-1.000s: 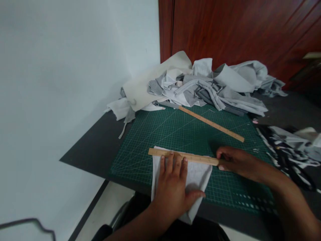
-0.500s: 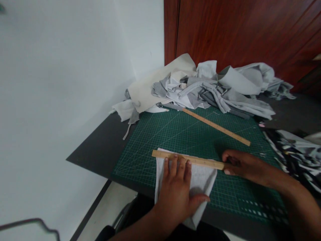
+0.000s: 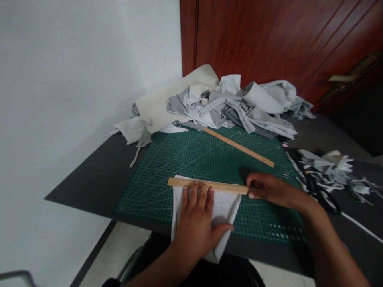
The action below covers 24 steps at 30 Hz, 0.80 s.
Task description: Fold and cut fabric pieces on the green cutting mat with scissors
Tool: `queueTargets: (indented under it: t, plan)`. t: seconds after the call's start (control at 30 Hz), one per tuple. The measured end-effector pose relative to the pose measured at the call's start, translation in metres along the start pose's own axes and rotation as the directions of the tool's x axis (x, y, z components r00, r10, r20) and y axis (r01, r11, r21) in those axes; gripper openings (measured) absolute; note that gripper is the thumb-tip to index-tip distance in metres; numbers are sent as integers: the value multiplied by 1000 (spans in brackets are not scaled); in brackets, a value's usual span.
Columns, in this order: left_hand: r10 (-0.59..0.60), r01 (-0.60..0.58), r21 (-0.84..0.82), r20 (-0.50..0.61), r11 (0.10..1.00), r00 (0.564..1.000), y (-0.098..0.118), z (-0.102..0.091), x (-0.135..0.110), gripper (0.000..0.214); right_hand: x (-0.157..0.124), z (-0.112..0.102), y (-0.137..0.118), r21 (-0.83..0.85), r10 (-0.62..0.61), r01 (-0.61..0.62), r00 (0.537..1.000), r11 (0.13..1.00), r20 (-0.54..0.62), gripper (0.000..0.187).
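Your left hand [image 3: 196, 223] lies flat, palm down, fingers [image 3: 197, 193] stretched forward together, thumb splayed to the right. Your right hand [image 3: 267, 189] reaches in from the right, forearm extended, fingers curled inward in a pinching grip, knuckles up.

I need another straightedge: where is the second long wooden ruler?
The second long wooden ruler lies diagonally on the far part of the green cutting mat, just before the pile of grey fabric scraps.

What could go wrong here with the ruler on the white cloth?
The left hand presses the white cloth flat, but the right hand holds the wooden ruler only at one end, so its far end may swing. The cloth also hangs over the edge of the green mat and may slide.
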<state>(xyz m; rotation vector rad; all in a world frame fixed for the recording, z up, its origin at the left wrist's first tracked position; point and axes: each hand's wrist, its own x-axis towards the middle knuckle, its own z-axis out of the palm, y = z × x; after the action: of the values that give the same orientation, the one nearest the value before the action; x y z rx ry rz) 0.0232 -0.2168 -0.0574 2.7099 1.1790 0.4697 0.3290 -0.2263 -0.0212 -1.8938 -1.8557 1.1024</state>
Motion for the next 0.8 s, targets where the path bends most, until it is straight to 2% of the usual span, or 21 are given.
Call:
queueTargets:
  t: [0.8]
  plan:
    - [15,-15,18,-18,1000,1000,1,-1,1,96,0,0,-3,1,-18,18,1000,1000,13,18]
